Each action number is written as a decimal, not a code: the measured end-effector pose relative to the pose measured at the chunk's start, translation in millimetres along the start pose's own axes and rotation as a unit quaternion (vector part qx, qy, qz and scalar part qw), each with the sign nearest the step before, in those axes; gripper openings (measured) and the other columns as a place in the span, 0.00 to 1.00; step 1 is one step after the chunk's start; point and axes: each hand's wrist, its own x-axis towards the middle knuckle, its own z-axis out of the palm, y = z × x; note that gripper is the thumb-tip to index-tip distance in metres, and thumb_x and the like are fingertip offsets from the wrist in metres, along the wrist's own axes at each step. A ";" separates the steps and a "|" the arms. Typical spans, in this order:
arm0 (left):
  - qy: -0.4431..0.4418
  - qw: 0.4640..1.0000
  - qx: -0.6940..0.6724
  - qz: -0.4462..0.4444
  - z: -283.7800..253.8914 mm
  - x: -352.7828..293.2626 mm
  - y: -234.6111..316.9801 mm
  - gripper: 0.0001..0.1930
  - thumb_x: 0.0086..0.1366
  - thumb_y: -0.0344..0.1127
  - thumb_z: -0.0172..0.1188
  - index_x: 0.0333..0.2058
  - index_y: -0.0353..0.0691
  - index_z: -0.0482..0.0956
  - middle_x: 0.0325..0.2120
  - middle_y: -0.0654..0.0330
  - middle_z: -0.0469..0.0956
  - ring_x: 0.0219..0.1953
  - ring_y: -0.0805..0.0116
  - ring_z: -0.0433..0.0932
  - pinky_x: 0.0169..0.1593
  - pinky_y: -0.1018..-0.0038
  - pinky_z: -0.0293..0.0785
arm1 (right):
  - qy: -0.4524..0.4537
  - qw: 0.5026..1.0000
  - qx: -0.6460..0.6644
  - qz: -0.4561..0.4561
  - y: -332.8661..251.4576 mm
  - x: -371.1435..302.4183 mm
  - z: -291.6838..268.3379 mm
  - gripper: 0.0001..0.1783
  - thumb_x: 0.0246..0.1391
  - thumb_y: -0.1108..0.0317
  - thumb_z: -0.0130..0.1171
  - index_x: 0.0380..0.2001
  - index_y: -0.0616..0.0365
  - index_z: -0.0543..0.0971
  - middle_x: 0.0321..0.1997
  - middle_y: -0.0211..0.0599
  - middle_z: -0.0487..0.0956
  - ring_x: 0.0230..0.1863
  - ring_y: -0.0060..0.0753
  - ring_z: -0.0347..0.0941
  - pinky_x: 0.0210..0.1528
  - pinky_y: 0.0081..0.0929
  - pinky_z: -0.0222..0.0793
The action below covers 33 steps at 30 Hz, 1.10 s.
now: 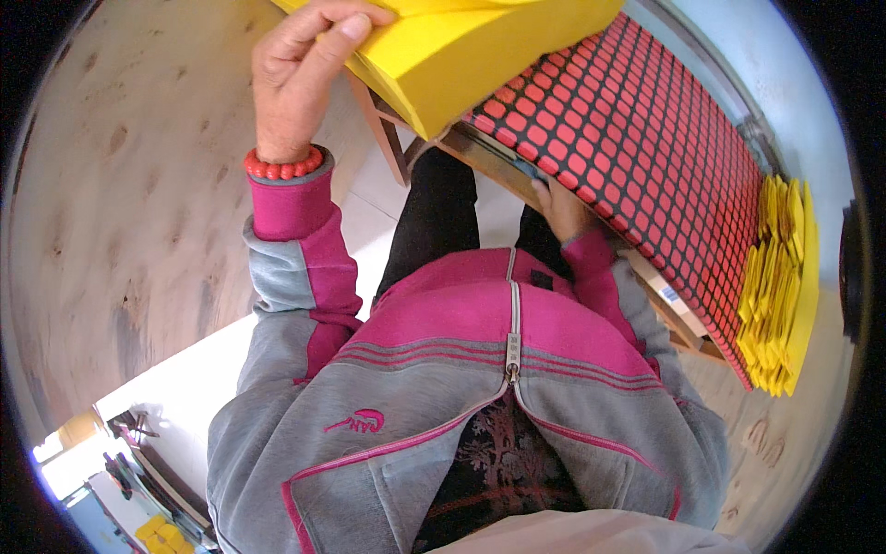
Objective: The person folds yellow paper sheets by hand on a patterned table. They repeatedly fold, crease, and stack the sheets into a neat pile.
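Observation:
At the top of the head view, my left hand (318,55), with a red bead bracelet on its wrist, pinches the edge of a folded yellow sheet (461,65) between thumb and fingers. The sheet looks like paper or felt; I cannot tell which. Its lower corner hangs over the table's near edge, and its top runs out of view. My right hand (565,210) is under the edge of the table, by the wooden frame (494,162). Part of its fingers is hidden there, so what it holds, if anything, does not show.
A red and black patterned cloth (628,111) covers the table. A stack of folded yellow pieces (778,286) lies at its right end, near the pale wall (803,83). To the left stands a large wooden board (138,185). Below the tabletop at right, a white item (660,282) sits on a shelf.

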 end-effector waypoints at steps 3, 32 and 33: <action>-0.013 1.000 -0.004 0.000 3.7 1.2 9.5 0.11 0.69 0.31 0.53 0.39 0.34 0.84 0.41 0.60 0.83 0.46 0.71 0.78 0.54 0.74 0.69 | -0.222 0.960 0.168 -0.030 -38.1 -1.3 -64.4 0.09 0.59 0.67 0.58 0.34 0.64 0.76 0.35 0.49 0.78 0.39 0.51 0.76 0.43 0.39 0.71; -0.035 0.999 -0.002 -0.005 10.1 -1.5 24.4 0.11 0.68 0.34 0.53 0.37 0.37 0.84 0.37 0.63 0.83 0.49 0.68 0.77 0.71 0.58 0.53 | 0.076 0.854 0.311 -0.410 -130.6 174.7 -179.2 0.07 0.52 0.72 0.64 0.35 0.58 0.79 0.53 0.50 0.79 0.51 0.51 0.76 0.52 0.37 0.72; -0.035 0.999 -0.007 -0.006 9.7 -0.7 23.9 0.12 0.67 0.34 0.53 0.38 0.36 0.84 0.38 0.62 0.83 0.51 0.66 0.76 0.71 0.58 0.52 | 0.076 0.853 0.321 -0.404 -131.2 174.0 -178.7 0.07 0.53 0.72 0.64 0.35 0.59 0.78 0.52 0.51 0.79 0.51 0.51 0.76 0.52 0.37 0.72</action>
